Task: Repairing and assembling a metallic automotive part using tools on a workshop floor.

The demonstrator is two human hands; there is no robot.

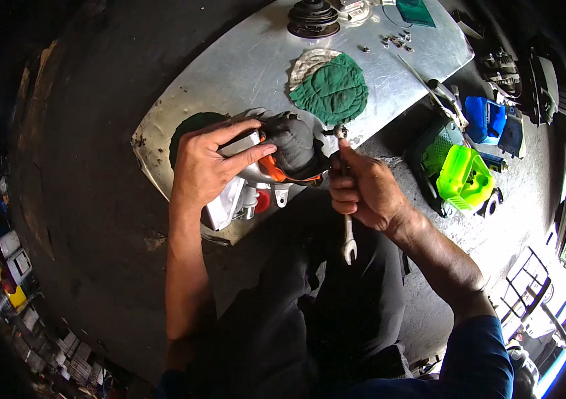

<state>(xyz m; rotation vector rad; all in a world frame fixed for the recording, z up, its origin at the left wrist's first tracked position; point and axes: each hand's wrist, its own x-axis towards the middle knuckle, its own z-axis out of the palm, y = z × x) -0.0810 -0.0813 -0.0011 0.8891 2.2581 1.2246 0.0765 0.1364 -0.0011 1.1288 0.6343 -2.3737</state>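
Note:
A metal assembly (pixel 261 170) with a dark padded top and orange parts sits near the front edge of the metal sheet surface (pixel 226 73). My left hand (pixel 206 166) grips its left side, thumb across the orange part. My right hand (pixel 362 193) is closed around a combination wrench (pixel 348 236), ring end up at a small fitting on the assembly's right side, open end hanging down. White and red parts (pixel 262 201) show beneath the assembly. Behind it lies a green cloth (pixel 329 93) over a pale one.
At the top are a black round part (pixel 313 13), small fittings (pixel 396 41) and a long rod (pixel 422 86). Bright green (pixel 462 176) and blue plastic pieces (pixel 483 120) lie on the floor at right, near a black wire frame (pixel 525 282). Clutter lines the left edge.

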